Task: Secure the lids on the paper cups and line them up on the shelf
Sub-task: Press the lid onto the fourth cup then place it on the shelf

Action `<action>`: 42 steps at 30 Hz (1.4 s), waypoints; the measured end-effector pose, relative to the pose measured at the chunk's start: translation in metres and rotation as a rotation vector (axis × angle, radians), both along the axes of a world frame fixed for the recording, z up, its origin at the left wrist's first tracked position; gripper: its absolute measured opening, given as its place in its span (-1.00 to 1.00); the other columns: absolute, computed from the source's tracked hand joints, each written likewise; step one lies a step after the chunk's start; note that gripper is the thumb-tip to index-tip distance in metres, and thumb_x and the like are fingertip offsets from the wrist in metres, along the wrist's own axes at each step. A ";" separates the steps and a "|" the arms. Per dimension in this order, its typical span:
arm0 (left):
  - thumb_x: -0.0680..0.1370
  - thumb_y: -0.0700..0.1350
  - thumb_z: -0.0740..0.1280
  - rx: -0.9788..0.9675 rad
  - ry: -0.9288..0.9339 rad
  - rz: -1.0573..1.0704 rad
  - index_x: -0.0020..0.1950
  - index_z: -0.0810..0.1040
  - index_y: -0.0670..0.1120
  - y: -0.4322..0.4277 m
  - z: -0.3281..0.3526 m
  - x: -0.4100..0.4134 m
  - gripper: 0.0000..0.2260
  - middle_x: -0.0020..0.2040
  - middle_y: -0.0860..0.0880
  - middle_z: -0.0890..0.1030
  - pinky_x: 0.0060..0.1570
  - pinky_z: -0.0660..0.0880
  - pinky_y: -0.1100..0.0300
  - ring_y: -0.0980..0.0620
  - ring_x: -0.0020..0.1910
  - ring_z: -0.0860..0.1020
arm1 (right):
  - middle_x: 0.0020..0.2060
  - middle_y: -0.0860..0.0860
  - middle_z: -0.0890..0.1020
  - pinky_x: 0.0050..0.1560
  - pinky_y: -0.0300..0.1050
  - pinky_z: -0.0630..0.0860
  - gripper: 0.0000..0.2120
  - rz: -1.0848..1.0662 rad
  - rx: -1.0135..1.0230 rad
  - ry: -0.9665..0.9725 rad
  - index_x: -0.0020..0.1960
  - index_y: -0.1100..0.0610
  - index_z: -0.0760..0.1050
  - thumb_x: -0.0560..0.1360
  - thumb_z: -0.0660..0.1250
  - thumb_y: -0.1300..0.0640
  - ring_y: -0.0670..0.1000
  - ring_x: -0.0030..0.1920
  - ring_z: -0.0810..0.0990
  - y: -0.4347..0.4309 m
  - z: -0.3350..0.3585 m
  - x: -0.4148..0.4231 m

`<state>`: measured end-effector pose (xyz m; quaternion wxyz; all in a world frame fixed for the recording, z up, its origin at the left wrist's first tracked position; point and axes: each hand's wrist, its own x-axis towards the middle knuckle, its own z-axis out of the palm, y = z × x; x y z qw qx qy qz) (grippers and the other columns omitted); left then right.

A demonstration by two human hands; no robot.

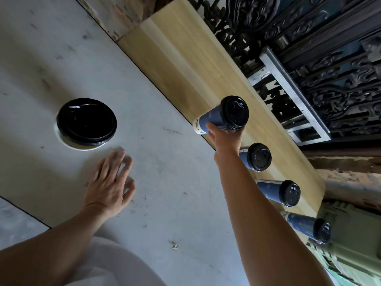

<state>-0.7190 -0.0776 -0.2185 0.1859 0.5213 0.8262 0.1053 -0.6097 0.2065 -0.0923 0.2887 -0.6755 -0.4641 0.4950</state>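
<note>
My right hand (pixel 224 139) grips a dark blue paper cup (pixel 214 120) with a black lid on it, holding it over the pale wooden shelf (pixel 185 58). Three more lidded blue cups stand in a row on the shelf to the right of it: one (pixel 256 157), a second (pixel 282 193) and a third (pixel 311 228). A black lid (pixel 86 120) covers a cup seen from above on the grey table (pixel 165 182). My left hand (pixel 111 182) rests flat on the table below that cup, fingers spread and holding nothing.
A dark ornate metal railing (pixel 309 48) runs behind the shelf. A grey metal frame (pixel 292 96) leans against it. A greenish box (pixel 354 254) sits at the lower right past the shelf's end. White cloth (pixel 115 267) shows at the bottom.
</note>
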 end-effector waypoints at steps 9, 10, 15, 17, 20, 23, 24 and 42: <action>0.52 0.08 0.15 0.011 0.045 -0.007 0.49 0.38 -0.24 0.001 -0.001 0.000 -0.38 0.57 -0.27 0.27 0.50 0.14 -0.19 -0.33 0.54 0.24 | 0.10 -0.04 0.61 -0.01 -0.01 0.70 -0.39 -0.124 -0.081 0.011 0.01 -0.22 0.36 0.33 0.54 0.40 -0.13 -0.20 0.61 0.012 -0.013 -0.007; 0.52 0.09 0.15 0.010 0.050 -0.010 0.49 0.38 -0.24 0.001 -0.001 0.000 -0.38 0.57 -0.27 0.27 0.51 0.13 -0.19 -0.33 0.54 0.23 | 0.02 -0.09 0.60 0.03 0.05 0.70 -0.40 -0.119 -0.075 -0.003 0.03 -0.18 0.36 0.32 0.55 0.39 -0.13 -0.23 0.59 0.014 -0.015 -0.006; 0.52 0.10 0.15 -0.003 0.049 -0.015 0.49 0.38 -0.24 0.001 -0.002 0.000 -0.38 0.58 -0.26 0.26 0.50 0.15 -0.21 -0.32 0.55 0.22 | -0.13 -0.17 0.50 0.12 0.09 0.65 -0.41 -0.077 -0.121 -0.065 0.09 -0.08 0.33 0.29 0.56 0.35 -0.12 -0.19 0.53 0.014 -0.018 -0.011; 0.52 0.10 0.15 -0.007 0.048 -0.013 0.49 0.38 -0.23 0.001 -0.002 0.000 -0.37 0.58 -0.26 0.26 0.50 0.16 -0.20 -0.32 0.55 0.22 | -0.18 -0.19 0.45 0.05 -0.08 0.60 -0.50 -0.122 -0.177 0.001 0.07 -0.04 0.32 0.38 0.51 0.35 -0.14 -0.22 0.47 0.012 -0.018 -0.013; 0.51 0.09 0.14 -0.012 0.044 -0.010 0.49 0.38 -0.23 0.001 -0.001 0.000 -0.38 0.58 -0.26 0.26 0.49 0.16 -0.20 -0.32 0.55 0.23 | -0.15 -0.18 0.40 0.01 -0.07 0.61 -0.49 -0.103 -0.221 -0.053 0.22 0.04 0.31 0.43 0.47 0.37 -0.10 -0.28 0.43 0.006 -0.015 -0.014; 0.51 0.10 0.14 -0.004 0.037 -0.013 0.49 0.38 -0.23 0.000 -0.002 0.000 -0.37 0.58 -0.25 0.25 0.49 0.18 -0.21 -0.31 0.56 0.21 | -0.12 -0.17 0.40 0.15 0.07 0.62 -0.39 -0.069 -0.213 -0.111 0.33 0.08 0.27 0.41 0.47 0.38 -0.12 -0.32 0.44 0.000 -0.012 -0.012; 0.51 0.10 0.13 0.000 0.032 -0.011 0.49 0.37 -0.23 0.000 -0.003 0.000 -0.37 0.58 -0.25 0.25 0.49 0.17 -0.21 -0.31 0.56 0.20 | -0.12 -0.15 0.41 0.18 0.08 0.60 -0.40 -0.070 -0.227 -0.123 0.32 0.07 0.26 0.42 0.46 0.38 -0.12 -0.33 0.44 -0.001 -0.012 -0.012; 0.46 -0.02 0.32 0.055 -0.097 -0.108 0.43 0.42 -0.16 -0.005 0.005 -0.022 -0.46 0.52 -0.23 0.36 0.38 0.34 -0.13 -0.24 0.52 0.30 | 0.17 0.15 0.62 -0.02 0.03 0.63 -0.66 0.217 -0.548 0.094 0.35 0.14 0.45 0.60 0.38 0.10 0.20 0.10 0.64 -0.133 0.018 -0.054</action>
